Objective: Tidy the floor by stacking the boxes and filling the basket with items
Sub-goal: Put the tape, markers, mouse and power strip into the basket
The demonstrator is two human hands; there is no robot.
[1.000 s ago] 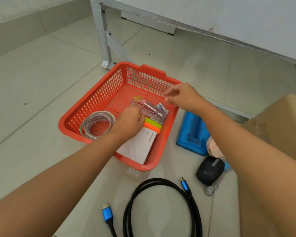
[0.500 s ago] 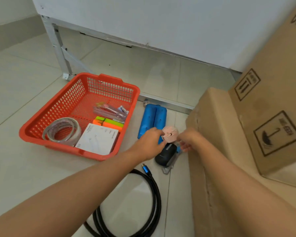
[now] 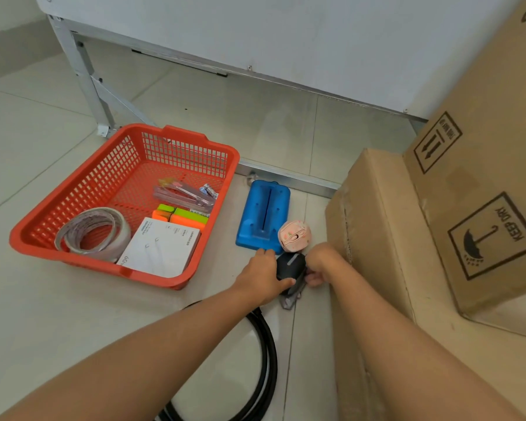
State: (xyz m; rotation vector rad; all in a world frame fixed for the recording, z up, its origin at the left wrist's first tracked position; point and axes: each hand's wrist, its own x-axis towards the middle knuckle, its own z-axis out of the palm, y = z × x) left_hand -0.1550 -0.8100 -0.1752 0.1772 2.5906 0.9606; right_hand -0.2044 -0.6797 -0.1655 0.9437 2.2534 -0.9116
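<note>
Clearly the coming move turns on the black mouse (image 3: 289, 264), which lies on the floor (image 3: 58, 314) directly between the 2 hands, its long axis running roughly away from the person. The left hand (image 3: 263, 276) wraps the mouse's left flank, thumb curled over its near end, so this grip is grasping the mouse. The right hand (image 3: 321, 265) sits at the mouse's right side with fingers curled low by a grey item (image 3: 290, 299) half hidden underneath; whether that grip pinches anything cannot be told. The orange basket (image 3: 82, 189) lies to the left of the mouse, well apart, so the left hand is the nearer one for carrying it across. Just beyond the mouse, touching or nearly so, stands a pink mouse (image 3: 293, 238), leaning on a blue block (image 3: 263, 217). Lifting the black mouse probably calls for a straight rise before swinging left, lest the pink one topple. A cardboard box (image 3: 374, 238) hems in the right hand closely.
</note>
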